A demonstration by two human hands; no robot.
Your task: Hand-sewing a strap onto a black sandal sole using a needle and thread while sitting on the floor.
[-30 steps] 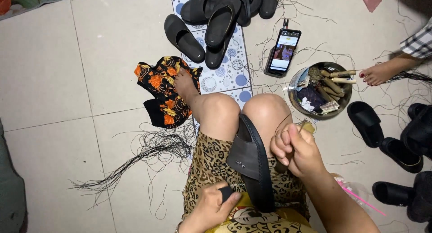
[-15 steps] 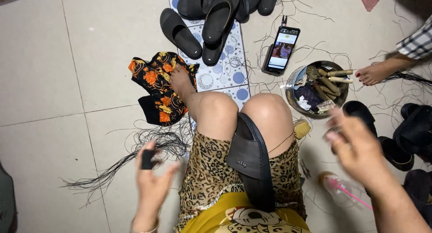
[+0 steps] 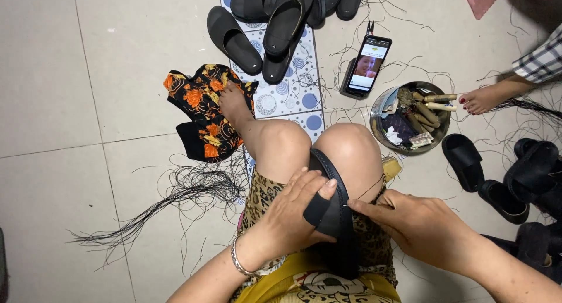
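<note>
The person sits on the tiled floor with a black sandal lying along the lap, between the raised knees. The left hand grips the sandal's strap from the left, its fingers curled over the top and the thumb wrapped in a black guard. The right hand meets the strap from the right, its fingers pressed together and pinching a needle at the strap's edge. Loose black thread is strewn on the floor just left of the legs. Ahead lie a pile of black sandals, a phone and a metal bowl of tools. Another person's foot rests near the bowl
</note>
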